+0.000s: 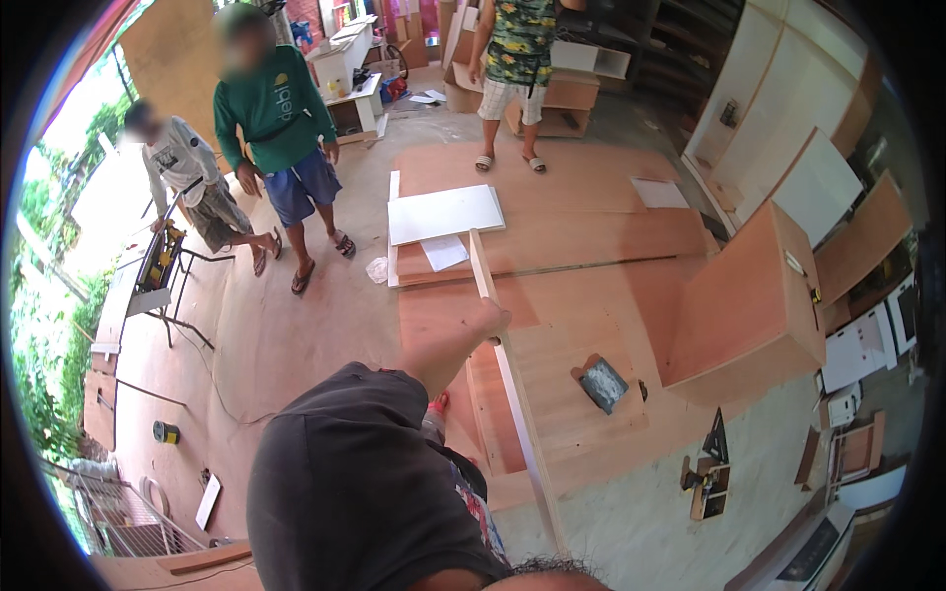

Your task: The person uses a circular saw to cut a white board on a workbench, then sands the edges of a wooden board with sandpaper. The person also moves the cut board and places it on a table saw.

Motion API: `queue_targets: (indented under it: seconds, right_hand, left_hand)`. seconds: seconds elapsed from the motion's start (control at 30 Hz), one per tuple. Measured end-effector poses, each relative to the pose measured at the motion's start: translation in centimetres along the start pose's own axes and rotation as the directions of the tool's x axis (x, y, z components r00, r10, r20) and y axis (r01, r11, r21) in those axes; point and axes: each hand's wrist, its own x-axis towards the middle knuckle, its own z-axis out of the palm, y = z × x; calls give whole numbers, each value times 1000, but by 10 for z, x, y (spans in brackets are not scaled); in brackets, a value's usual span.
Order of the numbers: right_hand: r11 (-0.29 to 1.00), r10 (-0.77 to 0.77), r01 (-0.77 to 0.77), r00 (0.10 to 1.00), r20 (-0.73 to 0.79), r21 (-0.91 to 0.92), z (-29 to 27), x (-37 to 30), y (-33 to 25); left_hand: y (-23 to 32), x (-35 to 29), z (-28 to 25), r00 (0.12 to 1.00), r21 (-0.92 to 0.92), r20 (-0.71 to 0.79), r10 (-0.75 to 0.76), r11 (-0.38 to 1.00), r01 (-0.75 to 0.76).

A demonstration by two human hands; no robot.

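A bare arm in a dark short sleeve comes up from the lower edge; I take it as my left arm. At its end my left hand (485,320) is closed round a long, narrow wooden board (514,394) with a pale edge. The board slants from beside a white panel (445,214) down to the lower edge. Under it lie reddish-brown plywood sheets (581,325). To the right of the board, a dusty grey tray-like piece (603,384) rests on the plywood. My right hand is not in view. A foot in a red slipper (439,403) shows beside my arm.
A large plywood box (744,305) stands on the right, with leaning panels behind it. A power tool (705,481) sits on the floor at lower right. Two people (281,138) are at the left near a tool stand (158,261); a third (519,59) stands at the far edge.
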Motion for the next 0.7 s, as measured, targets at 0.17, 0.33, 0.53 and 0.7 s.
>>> queue_targets:
  seconds: [0.17,0.33,0.53,0.7]
  right_hand:
    - [992,-20,11,998,-66,-127,34,17,-2]
    - [961,-88,39,982,-167,-274,70,14,-10]
    - [676,-160,-33,969,-190,-736,98,31,2]
    - [43,-222,-288,931,-290,-957,26,-24,-5]
  left_hand:
    - [-20,6,-3,999,-63,39,7,998,-5]
    - [-24,-5,-3,989,-74,150,-2,997,13]
    - [-131,114,-16,951,-343,212,223,929,-141]
    - [-133,88,43,827,-428,493,270,903,-40]
